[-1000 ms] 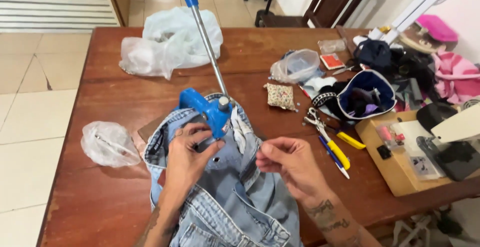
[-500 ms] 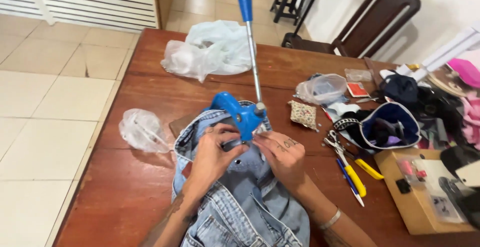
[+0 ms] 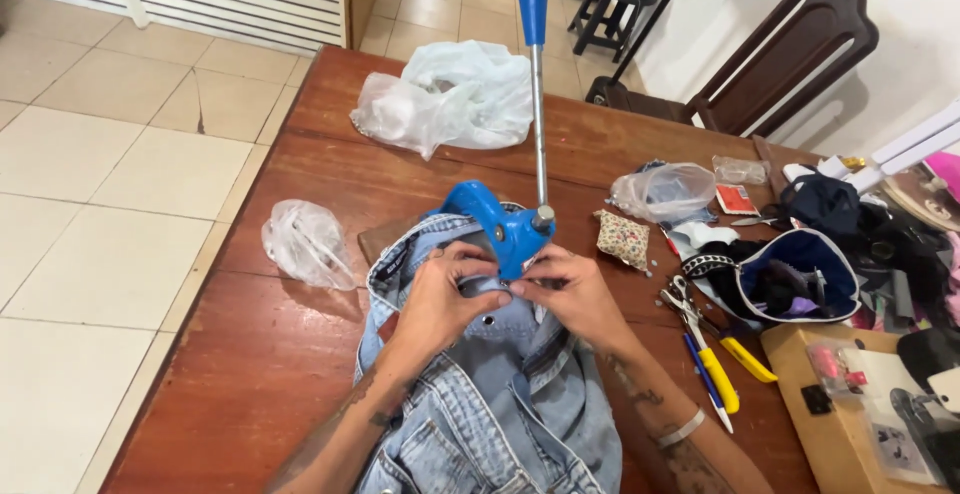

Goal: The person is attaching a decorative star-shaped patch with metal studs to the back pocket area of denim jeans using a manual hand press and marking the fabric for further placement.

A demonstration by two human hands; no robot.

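A blue hand press (image 3: 495, 222) stands on the wooden table (image 3: 250, 374), its long metal lever with a blue grip (image 3: 532, 4) pointing up. A light blue denim garment (image 3: 500, 404) lies under the press head and runs toward me. My left hand (image 3: 440, 299) pinches the denim just left of the press head. My right hand (image 3: 570, 289) pinches it just to the right. The fingertips of both hands meet under the head. A metal snap (image 3: 489, 322) shows on the denim below my left thumb.
A crumpled white plastic bag (image 3: 450, 94) lies behind the press and a small clear bag (image 3: 305, 244) at the left edge. To the right are a patterned pincushion (image 3: 622, 239), scissors and yellow-handled tools (image 3: 705, 349), a dark pouch (image 3: 790, 284), a wooden board (image 3: 840, 424). A dark chair (image 3: 790, 54) stands behind.
Both hands have moved up the denim and closed in under the press head. One second ago my right hand was apart, out to the right.
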